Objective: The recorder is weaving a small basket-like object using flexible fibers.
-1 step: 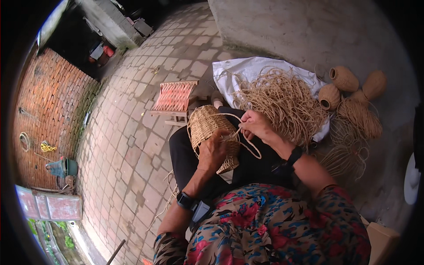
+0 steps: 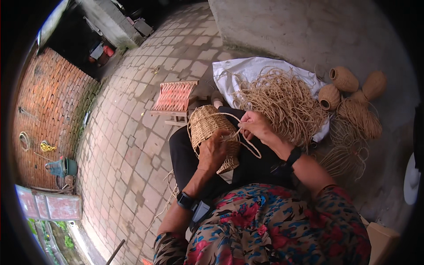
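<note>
A partly woven straw basket (image 2: 205, 119) lies on its side across my lap, with a loop of cord (image 2: 256, 152) running out from it. My left hand (image 2: 213, 152) grips the basket with curled fingers. My right hand (image 2: 258, 128) pinches the cord just right of the basket, with thumb and fingers closed on it. Part of the basket's lower body is hidden behind my left hand.
A low wooden stool with red woven seat (image 2: 174, 96) stands ahead. At right, loose cord (image 2: 278, 101) is heaped on a white sack (image 2: 227, 70), beside several woven vessels (image 2: 342, 78) and wire frames (image 2: 346, 154). A brick wall (image 2: 53, 97) stands left.
</note>
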`<action>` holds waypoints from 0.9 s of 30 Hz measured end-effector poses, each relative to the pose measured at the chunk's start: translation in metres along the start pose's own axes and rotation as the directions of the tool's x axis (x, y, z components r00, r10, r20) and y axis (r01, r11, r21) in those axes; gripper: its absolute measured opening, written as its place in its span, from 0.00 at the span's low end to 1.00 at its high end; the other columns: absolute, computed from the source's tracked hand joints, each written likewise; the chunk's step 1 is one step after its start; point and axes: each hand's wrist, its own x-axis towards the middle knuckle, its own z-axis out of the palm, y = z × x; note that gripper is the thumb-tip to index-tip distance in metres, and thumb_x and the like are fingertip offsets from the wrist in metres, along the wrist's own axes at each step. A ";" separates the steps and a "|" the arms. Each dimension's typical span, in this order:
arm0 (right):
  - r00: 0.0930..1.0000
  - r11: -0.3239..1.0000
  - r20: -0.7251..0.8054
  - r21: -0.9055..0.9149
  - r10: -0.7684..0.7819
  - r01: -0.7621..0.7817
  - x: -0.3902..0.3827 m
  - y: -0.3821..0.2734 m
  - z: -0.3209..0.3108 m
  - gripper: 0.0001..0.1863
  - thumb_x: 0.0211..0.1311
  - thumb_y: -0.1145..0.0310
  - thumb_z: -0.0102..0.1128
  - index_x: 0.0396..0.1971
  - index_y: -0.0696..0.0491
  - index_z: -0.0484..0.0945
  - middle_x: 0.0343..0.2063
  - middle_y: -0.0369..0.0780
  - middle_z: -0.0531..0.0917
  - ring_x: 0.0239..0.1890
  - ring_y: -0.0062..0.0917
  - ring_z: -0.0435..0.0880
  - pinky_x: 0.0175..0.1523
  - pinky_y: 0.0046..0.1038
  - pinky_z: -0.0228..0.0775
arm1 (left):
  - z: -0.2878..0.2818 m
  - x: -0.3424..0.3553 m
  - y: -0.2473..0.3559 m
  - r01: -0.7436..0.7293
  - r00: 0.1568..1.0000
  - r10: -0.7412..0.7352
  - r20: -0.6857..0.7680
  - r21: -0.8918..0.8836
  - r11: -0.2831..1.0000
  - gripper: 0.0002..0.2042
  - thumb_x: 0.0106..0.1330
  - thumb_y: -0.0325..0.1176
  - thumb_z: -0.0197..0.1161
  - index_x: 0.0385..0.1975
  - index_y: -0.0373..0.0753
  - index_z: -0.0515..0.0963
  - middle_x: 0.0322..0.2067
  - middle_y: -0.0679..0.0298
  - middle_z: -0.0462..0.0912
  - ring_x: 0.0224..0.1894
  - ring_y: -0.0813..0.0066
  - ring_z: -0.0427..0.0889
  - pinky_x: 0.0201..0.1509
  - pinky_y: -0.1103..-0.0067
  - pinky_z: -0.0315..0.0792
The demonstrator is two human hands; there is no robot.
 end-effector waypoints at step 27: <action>0.927 0.934 0.192 -0.224 0.322 -0.278 0.010 -0.026 0.046 0.10 0.55 0.66 0.61 0.26 0.59 0.76 0.17 0.38 0.79 0.12 0.16 0.73 0.14 0.18 0.64 | -0.010 -0.040 -0.034 0.137 0.909 -0.408 -0.083 -0.866 0.481 0.12 0.61 0.28 0.58 0.44 0.40 0.67 0.32 0.64 0.79 0.27 0.82 0.71 0.30 0.84 0.68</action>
